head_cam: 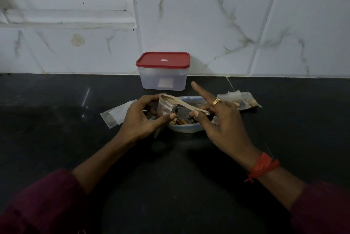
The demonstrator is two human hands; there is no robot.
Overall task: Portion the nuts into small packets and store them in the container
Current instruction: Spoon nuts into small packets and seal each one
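The container (162,80) is closed; nuts (180,121) lie in the bowl (185,129). The left hand (140,120) holds an open packet (164,107); the right hand (225,122) pinches a spoon (181,103) at its mouth.

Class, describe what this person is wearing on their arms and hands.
Both forearms are bare below a dark maroon left sleeve and a dark maroon right sleeve. A red wound-thread wristband with a loose knotted end circles the right wrist. A gold finger ring sits on a right finger.
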